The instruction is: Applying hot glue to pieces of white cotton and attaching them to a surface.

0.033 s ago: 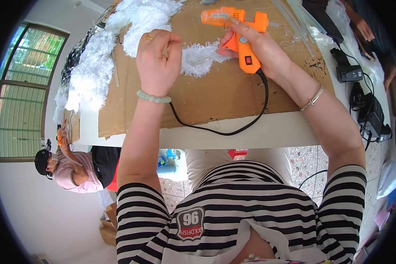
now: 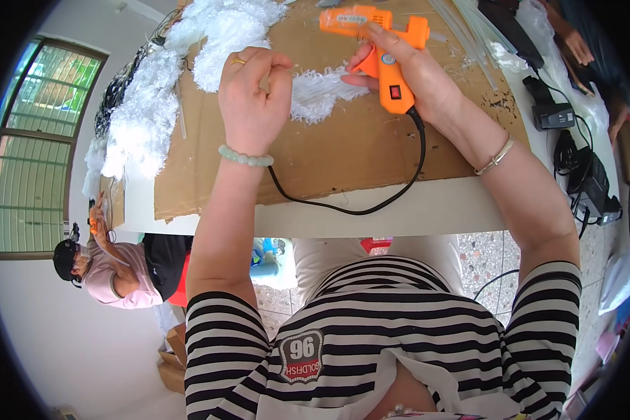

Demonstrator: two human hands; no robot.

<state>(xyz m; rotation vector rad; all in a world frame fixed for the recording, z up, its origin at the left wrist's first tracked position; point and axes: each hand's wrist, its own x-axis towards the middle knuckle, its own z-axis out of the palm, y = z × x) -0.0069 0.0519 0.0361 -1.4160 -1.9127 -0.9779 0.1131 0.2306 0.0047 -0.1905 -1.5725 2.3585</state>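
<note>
Head view shows nothing changed: right hand [image 2: 416,77] fingers wrap the orange glue gun [image 2: 385,49], left hand [image 2: 253,105] (curled) pinches white fluffy trim [image 2: 315,94].

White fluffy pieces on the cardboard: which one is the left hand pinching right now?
The small strip lying between the left hand and the right hand with the orange glue gun; the bigger fluffy piles lie farther left, untouched.

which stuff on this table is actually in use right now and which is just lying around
In use:
- orange glue gun, gripped by the right hand
- white fluffy strip, pinched by the left hand
- cardboard sheet underneath

Lying about:
- clear glue sticks
- heap of white fluff
- black adapters at the right edge
</note>
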